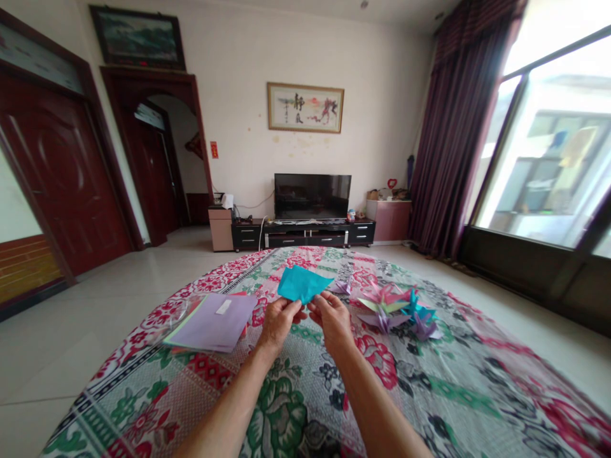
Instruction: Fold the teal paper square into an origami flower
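A piece of blue folded paper (303, 284) is held up over the table between my two hands. My left hand (280, 321) pinches its lower left edge with thumb and fingers. At the lower right edge, my right hand (333, 320) grips the same paper, thumb on top. Several folded paper cranes (384, 305) in pink, green, purple and blue lie in a group to the right of my right hand. Behind that hand is a small purple folded paper piece (342, 286). To the left lies a stack of coloured paper sheets (214, 321), purple on top, bearing a small white label.
The round table wears a flowered cloth (281, 413) in red, green and grey. Across the room, a television (312, 196) stands on a low black cabinet (305, 236). Dark red doors (67, 159) are at the left; a purple curtain (458, 140) and window are at the right.
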`<state>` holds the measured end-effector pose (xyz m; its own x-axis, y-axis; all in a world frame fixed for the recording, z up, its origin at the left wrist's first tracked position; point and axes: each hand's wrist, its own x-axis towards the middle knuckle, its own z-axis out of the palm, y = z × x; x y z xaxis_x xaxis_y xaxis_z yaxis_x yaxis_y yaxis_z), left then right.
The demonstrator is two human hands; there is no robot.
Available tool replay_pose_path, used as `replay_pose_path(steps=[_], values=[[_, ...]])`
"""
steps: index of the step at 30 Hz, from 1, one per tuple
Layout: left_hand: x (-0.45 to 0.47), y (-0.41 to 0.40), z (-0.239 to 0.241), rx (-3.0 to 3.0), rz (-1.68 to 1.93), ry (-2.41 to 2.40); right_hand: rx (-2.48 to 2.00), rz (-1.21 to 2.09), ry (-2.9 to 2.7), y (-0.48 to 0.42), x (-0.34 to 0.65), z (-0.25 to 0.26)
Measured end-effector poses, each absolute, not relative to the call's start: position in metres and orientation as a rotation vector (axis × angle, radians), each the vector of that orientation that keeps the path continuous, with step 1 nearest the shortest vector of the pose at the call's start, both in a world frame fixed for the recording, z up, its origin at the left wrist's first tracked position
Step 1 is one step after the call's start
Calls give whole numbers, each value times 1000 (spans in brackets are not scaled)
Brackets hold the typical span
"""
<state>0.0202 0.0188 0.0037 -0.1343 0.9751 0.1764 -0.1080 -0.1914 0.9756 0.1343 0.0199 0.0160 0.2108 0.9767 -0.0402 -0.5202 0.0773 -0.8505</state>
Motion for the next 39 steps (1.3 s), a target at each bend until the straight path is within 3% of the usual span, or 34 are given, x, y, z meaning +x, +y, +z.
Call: replay_pose_path(steps=[39], values=[[16,17,10,1401,1521,1227,-780,985,-1240,9,131,20]])
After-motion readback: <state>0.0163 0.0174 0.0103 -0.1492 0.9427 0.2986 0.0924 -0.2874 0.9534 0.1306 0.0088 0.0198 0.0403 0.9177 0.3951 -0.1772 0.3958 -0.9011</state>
